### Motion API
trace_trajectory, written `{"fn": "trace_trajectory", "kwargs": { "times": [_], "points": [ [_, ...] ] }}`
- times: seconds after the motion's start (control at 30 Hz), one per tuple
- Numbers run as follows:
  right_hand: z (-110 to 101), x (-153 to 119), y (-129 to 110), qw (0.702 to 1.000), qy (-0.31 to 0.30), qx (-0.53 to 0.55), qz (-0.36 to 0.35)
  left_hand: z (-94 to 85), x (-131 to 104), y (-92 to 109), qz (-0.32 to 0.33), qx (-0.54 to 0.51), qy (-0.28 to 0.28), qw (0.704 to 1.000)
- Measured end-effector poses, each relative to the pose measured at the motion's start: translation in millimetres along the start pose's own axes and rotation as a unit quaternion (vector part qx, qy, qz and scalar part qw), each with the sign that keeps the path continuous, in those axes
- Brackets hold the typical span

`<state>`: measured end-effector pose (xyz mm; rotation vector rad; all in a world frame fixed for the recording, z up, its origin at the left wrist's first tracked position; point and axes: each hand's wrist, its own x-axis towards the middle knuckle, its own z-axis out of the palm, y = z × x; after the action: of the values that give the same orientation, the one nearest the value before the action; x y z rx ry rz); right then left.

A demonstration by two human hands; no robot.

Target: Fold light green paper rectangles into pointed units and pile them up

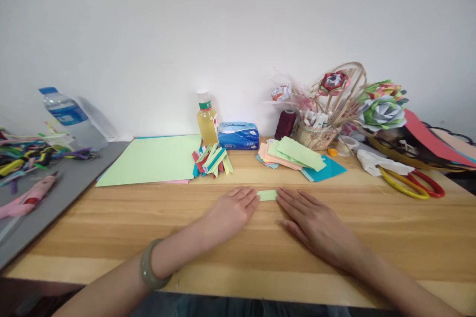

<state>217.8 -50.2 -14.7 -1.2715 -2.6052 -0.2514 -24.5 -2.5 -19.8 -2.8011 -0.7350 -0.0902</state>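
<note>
A small strip of light green paper (267,195) lies flat on the wooden table between my two hands. My left hand (236,210), with a greenish bangle on its wrist, rests its fingertips on the strip's left end, fingers flat and close together. On the right end lie the fingertips of my right hand (316,225), fingers stretched out and the thumb apart. Both hands press down from above, and their fingers hide the ends of the strip. Just beyond them sits a stack of cut paper pieces (301,152), green on top, and a pile of folded strips (212,159).
Large green sheets (152,158) lie left of a yellow drink bottle (208,121) and a blue tissue pack (238,135). Scissors (405,183), a thread spool (285,124) and a basket with paper flowers (316,136) stand right. Far left are a water bottle (72,116) and a pink glue gun (31,199).
</note>
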Motion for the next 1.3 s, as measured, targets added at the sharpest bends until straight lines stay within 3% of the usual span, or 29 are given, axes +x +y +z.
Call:
{"fn": "trace_trajectory", "kwargs": {
  "times": [0.13, 0.27, 0.4, 0.57, 0.77, 0.9, 1.07, 1.2, 1.3],
  "points": [
    [-2, 10, -10, 1.0, 0.017, -0.002, 0.006, 2.7, 2, 2, 0.01, 0.013, 0.017, 1.0],
    [0, 30, -31, 0.997, -0.029, 0.064, -0.02, -1.2, 5, 3, 0.0, 0.006, 0.015, 1.0],
    [6, 33, -41, 0.996, -0.037, 0.082, 0.015, -8.3, 6, 6, -0.004, 0.008, 0.003, 1.0],
    [11, 8, -30, 0.999, -0.004, 0.016, 0.042, -9.0, 4, 6, -0.018, -0.013, -0.001, 1.0],
    [10, -7, -16, 0.999, 0.001, -0.024, 0.042, -5.5, -2, -10, -0.01, -0.103, -0.013, 0.995],
    [3, -3, -10, 0.999, -0.008, -0.018, 0.029, -4.7, -4, -17, -0.017, -0.144, -0.016, 0.989],
    [-6, 12, -7, 0.998, 0.044, 0.02, 0.038, -3.9, -3, -13, -0.018, -0.135, -0.015, 0.991],
    [0, 28, -10, 0.997, 0.033, 0.056, -0.029, -4.6, -2, -12, -0.008, -0.121, -0.004, 0.993],
    [7, 32, -11, 0.999, 0.01, 0.046, -0.024, -5.7, -2, -14, 0.001, -0.116, -0.007, 0.993]
  ]
}}
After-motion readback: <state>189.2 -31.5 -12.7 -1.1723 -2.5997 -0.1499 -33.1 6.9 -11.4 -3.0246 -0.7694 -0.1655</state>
